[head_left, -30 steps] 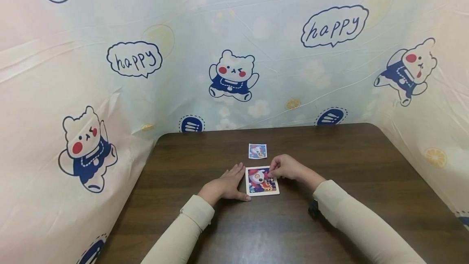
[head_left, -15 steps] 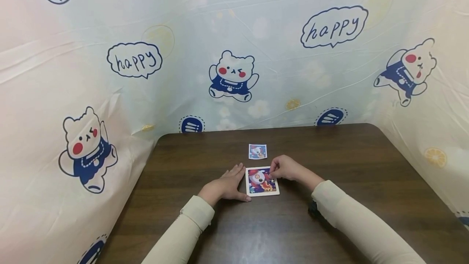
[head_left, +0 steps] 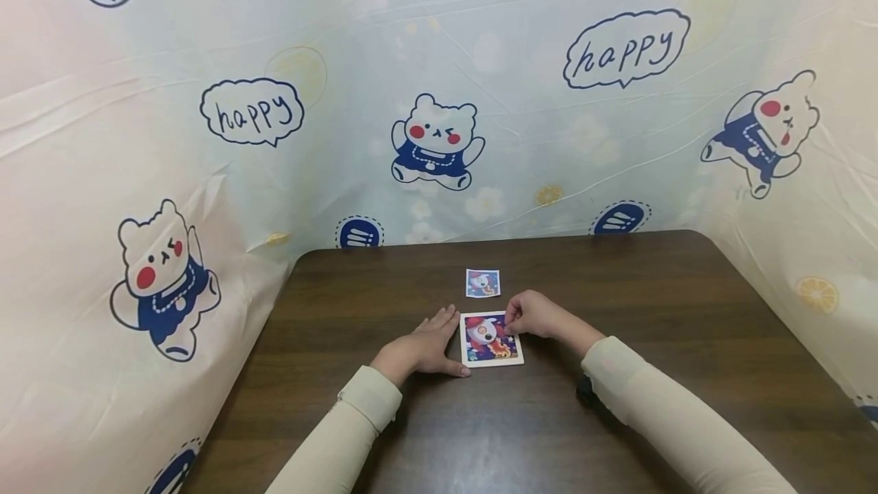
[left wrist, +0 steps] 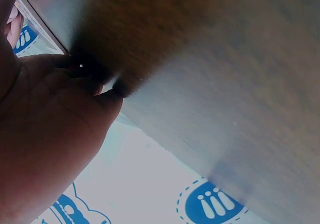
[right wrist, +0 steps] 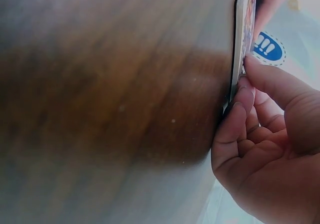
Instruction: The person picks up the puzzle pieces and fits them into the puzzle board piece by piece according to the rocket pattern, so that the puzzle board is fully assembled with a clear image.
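A square picture board [head_left: 491, 345] with a white border lies flat on the brown table [head_left: 439, 433]. It shows a white cartoon figure with red parts on dark blue. My left hand [head_left: 427, 343] rests along the board's left side, fingers extended forward and thumb spread at the near left corner. At the upper right of the board, my right hand [head_left: 538, 314] has its thumb [right wrist: 272, 81] on the picture face. Its other fingers curl in at the right edge, so thumb and fingers pinch there. Edge-on, the board [right wrist: 242, 31] looks thin in the right wrist view.
A smaller paper card [head_left: 483, 283] with a similar picture lies just behind the board. A cartoon-printed curtain [head_left: 439, 36] stands at the back and both sides. A small dark object [head_left: 585, 391] shows beneath the right sleeve cuff.
The right hand's fingertips have shifted very slightly right, toward the board's edge, and the right cuff has drawn slightly left. The left hand, board and card look the same.
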The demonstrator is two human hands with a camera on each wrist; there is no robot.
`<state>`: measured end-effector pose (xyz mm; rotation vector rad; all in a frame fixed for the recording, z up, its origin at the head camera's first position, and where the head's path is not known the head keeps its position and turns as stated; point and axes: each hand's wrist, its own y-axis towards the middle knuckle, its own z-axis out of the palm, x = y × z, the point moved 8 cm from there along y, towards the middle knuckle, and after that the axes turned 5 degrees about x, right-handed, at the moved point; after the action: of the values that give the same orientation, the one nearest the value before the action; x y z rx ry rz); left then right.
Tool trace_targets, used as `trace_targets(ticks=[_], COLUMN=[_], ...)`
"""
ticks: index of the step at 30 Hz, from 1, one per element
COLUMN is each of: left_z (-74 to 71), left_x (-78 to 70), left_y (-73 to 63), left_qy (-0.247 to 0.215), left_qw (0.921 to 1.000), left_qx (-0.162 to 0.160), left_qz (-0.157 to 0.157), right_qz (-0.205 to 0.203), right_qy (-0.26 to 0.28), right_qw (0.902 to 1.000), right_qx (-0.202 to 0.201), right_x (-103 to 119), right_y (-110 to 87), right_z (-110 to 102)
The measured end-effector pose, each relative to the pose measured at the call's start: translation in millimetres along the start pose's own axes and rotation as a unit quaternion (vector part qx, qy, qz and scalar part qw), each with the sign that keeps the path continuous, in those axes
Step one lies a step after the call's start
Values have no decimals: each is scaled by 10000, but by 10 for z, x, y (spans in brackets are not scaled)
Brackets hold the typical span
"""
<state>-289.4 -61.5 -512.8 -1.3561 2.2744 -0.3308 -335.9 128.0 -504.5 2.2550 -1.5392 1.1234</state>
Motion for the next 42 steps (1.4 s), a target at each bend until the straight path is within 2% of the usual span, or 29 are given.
trace_targets(ticks=[18,26,31,34,37,40,42], left_z=[26,65,55,26,-6,-28,-48], left_x=[12,-8,-25,1,55,135,203], left_y=[31,43,36,27,-6,-63,-115], left_qy=[-5,-62,-126,-299,-701,-1071,-1191], left_qw=[10000,10000,9998,9993,9970,9935,9923], left_qx=[-9,51,19,-4,22,97,55], left_qz=[-1,-6,129,235,331,361,347], right_qz=[181,108,23,60,58,-24,-54], right_qy=[-122,-213,-148,191,749,1392,1873], right_qw=[9997,9996,9999,9997,9970,9899,9818], right_qx=[111,139,84,120,182,253,305], right_x=[26,-11,-44,-66,-90,-120,-148], right_y=[11,-7,-21,-51,-106,-177,-235], right_z=[15,29,12,-15,-51,-107,-154])
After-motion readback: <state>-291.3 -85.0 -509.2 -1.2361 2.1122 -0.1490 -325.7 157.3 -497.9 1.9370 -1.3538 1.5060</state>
